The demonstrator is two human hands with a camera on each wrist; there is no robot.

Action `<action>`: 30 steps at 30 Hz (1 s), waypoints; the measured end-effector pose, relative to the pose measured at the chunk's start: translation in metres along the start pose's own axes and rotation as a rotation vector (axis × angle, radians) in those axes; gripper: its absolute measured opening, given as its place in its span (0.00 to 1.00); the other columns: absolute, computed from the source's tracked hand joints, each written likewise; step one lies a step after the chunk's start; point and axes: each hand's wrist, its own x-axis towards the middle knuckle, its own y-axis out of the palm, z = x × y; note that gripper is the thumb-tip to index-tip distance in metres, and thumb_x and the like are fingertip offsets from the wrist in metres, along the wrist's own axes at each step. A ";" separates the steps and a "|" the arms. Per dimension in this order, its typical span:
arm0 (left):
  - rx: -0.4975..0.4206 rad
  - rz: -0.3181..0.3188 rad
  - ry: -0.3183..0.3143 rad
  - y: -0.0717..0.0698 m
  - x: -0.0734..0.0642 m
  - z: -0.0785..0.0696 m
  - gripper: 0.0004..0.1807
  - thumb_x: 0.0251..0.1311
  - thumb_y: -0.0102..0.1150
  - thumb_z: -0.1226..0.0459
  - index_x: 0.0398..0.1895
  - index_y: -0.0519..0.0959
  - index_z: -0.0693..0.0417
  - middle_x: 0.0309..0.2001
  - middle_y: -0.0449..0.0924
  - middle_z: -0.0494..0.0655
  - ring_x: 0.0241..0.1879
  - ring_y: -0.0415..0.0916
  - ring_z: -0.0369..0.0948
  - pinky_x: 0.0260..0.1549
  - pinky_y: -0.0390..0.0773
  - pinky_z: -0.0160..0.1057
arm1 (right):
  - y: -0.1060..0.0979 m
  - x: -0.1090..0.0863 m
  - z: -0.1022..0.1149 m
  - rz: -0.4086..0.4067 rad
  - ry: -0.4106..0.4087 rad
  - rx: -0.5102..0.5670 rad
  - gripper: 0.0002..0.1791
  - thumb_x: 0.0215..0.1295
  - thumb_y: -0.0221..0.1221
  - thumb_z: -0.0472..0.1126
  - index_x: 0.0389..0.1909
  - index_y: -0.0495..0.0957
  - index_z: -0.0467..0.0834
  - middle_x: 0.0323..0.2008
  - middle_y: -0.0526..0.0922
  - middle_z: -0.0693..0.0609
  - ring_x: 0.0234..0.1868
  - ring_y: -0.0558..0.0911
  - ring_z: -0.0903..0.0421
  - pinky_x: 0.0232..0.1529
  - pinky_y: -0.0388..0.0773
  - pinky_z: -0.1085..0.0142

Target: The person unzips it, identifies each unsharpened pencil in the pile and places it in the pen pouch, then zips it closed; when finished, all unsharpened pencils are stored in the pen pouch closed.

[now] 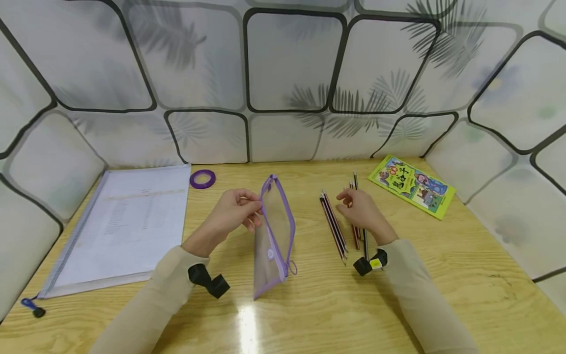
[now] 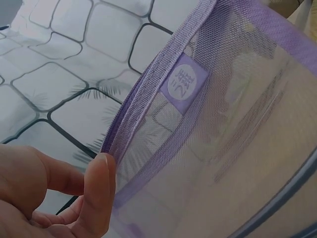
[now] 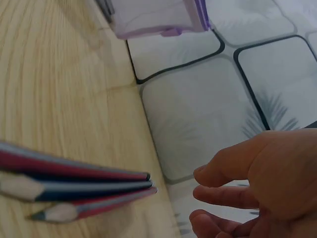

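Observation:
My left hand pinches the upper edge of a translucent mesh zipper pouch with purple trim, which stands on its side with its mouth parted. In the left wrist view, thumb and fingertips meet at the zipper edge, beside a purple label. Over a group of dark and red-striped pencils hovers my right hand, its fingers loosely bent and nothing between them. Left of it lies another bundle of striped pencils. Pencils also show near the fingertips in the right wrist view.
A clear document sleeve with papers lies on the left of the wooden table, a cord toggle at its corner. A purple ring sits behind my left hand. Far right is a yellow-green book. Patterned fabric walls enclose the table.

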 end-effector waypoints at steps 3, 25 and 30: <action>0.000 0.003 -0.002 0.000 0.000 0.001 0.09 0.69 0.48 0.71 0.46 0.70 0.72 0.30 0.79 0.51 0.19 0.77 0.34 0.18 0.79 0.32 | 0.001 0.001 -0.006 0.009 -0.011 -0.014 0.14 0.65 0.56 0.34 0.48 0.75 0.30 0.40 0.77 0.35 0.39 0.76 0.43 0.36 0.75 0.53; 0.001 0.012 0.000 0.002 0.001 0.003 0.10 0.69 0.48 0.71 0.47 0.70 0.72 0.31 0.80 0.53 0.19 0.77 0.35 0.18 0.79 0.33 | 0.008 0.007 -0.032 0.020 0.019 -0.080 0.13 0.61 0.54 0.32 0.45 0.75 0.30 0.34 0.78 0.39 0.32 0.75 0.47 0.34 0.74 0.55; 0.004 0.012 0.002 0.002 0.002 0.003 0.10 0.69 0.47 0.71 0.46 0.70 0.73 0.30 0.80 0.54 0.19 0.77 0.35 0.18 0.80 0.33 | 0.010 0.010 -0.035 -0.011 0.023 -0.088 0.12 0.60 0.56 0.32 0.44 0.75 0.31 0.33 0.78 0.39 0.32 0.76 0.47 0.35 0.75 0.53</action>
